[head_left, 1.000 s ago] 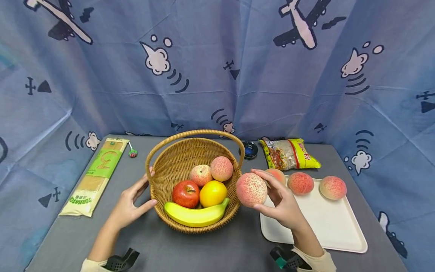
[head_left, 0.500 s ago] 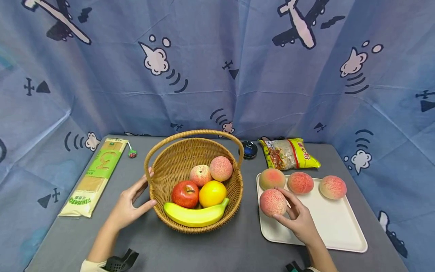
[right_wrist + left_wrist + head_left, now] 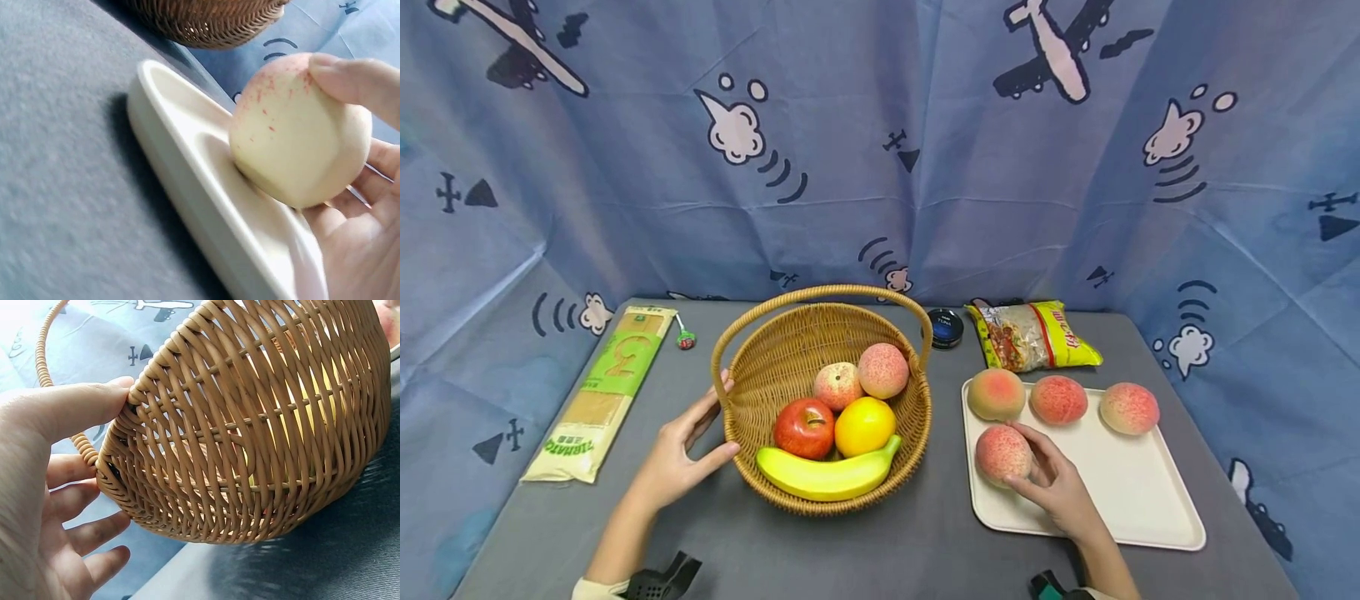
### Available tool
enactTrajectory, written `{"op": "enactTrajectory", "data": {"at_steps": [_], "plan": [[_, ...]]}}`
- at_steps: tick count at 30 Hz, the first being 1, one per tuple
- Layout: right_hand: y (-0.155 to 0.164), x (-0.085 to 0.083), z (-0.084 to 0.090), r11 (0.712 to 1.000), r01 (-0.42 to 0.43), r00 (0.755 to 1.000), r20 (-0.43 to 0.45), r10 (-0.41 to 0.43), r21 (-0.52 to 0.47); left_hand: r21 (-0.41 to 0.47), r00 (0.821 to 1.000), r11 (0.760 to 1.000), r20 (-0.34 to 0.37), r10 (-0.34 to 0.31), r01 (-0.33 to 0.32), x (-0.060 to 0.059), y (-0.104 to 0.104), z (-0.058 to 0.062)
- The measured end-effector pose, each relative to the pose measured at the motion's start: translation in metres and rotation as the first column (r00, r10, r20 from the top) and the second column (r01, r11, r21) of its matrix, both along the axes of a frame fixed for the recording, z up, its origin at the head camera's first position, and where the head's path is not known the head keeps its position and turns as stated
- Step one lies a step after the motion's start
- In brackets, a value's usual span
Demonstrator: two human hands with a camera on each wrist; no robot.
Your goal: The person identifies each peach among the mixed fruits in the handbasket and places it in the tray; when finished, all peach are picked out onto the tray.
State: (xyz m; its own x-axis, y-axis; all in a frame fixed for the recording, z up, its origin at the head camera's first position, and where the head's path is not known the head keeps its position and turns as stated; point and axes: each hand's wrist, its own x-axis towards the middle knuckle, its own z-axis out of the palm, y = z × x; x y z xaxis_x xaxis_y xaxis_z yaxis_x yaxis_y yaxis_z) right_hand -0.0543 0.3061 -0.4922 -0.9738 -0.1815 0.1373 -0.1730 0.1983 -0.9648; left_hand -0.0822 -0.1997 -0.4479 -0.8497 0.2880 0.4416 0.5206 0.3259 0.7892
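My left hand point(image 3: 676, 465) holds the left side of a wicker basket point(image 3: 829, 325), thumb and fingers at its rim by the handle's foot. In the left wrist view, the thumb touches the woven rim point(image 3: 187, 347). Inside the basket lie a red apple point(image 3: 805, 428), an orange point(image 3: 865, 427), a banana point(image 3: 829, 477) and two peaches point(image 3: 883, 371). My right hand point(image 3: 1060, 483) grips another peach point(image 3: 1002, 455) at the left part of a white tray point(image 3: 1142, 492). In the right wrist view, thumb and fingers pinch this pale peach point(image 3: 300, 131) close over the tray; contact cannot be told.
Three more peaches point(image 3: 1058, 400) sit along the tray's far side. Behind the tray lies a yellow food packet point(image 3: 1033, 336), with a dark round tin point(image 3: 945, 328) to its left. A noodle packet point(image 3: 602, 392) and a lollipop point(image 3: 686, 338) lie left of the basket.
My right hand has carried the peach from beside the basket's right rim rightward and down to the tray. The left hand stays at the basket. The head view has shifted slightly.
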Motion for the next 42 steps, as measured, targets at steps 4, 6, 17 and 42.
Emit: {"op": "enactTrajectory", "data": {"at_steps": [4, 6, 17, 42], "plan": [[0.007, 0.0, -0.001, 0.996, -0.084, 0.996, 0.012, 0.084, -0.022, -0.011, 1.0, 1.0, 0.015, -0.008, 0.008, -0.001, -0.001, 0.0], [0.011, 0.002, -0.001, 0.993, -0.117, 0.993, 0.029, 0.118, -0.022, -0.023, 1.0, 1.0, 0.016, -0.009, 0.01, -0.001, -0.002, -0.001], [0.015, 0.01, -0.002, 0.987, -0.163, 0.985, 0.059, 0.163, -0.014, 0.004, 1.0, 1.0, 0.008, -0.03, 0.03, -0.001, -0.002, 0.001], [-0.034, 0.001, 0.086, 0.973, -0.194, 0.953, -0.212, 0.217, 0.126, -0.052, 0.998, 0.998, 0.038, 0.043, -0.041, 0.001, -0.001, 0.002]]}}
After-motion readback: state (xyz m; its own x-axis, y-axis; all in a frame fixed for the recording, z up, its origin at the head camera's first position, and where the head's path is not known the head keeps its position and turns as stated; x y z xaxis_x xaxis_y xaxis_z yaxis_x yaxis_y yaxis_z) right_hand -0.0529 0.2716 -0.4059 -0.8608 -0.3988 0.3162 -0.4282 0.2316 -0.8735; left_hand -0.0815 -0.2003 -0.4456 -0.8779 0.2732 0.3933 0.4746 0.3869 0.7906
